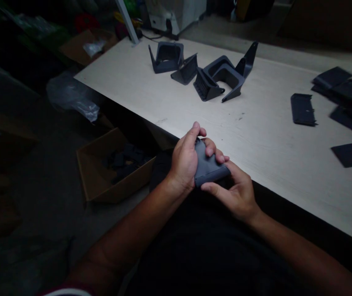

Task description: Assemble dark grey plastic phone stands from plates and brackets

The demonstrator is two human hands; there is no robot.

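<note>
Between my two hands, just off the table's front edge, is a dark grey plastic part (210, 166) with a flat, tapering side and a straight lip along its lower edge. My left hand (186, 160) is closed around its left side, the fingers mostly hidden behind it. My right hand (236, 189) grips the lower right corner, its thumb at the lip. Farther back on the table stand several dark grey plastic frames and brackets, among them a square frame (180, 48) and an angled piece (206, 87).
The pale table (274, 152) stretches away to the right. A flat dark panel (303, 109) lies there, beside a pile of similar panels (336, 78). On the floor at left, an open cardboard box (85, 174) contains dark parts. Clear plastic bags (71, 96) lie behind it.
</note>
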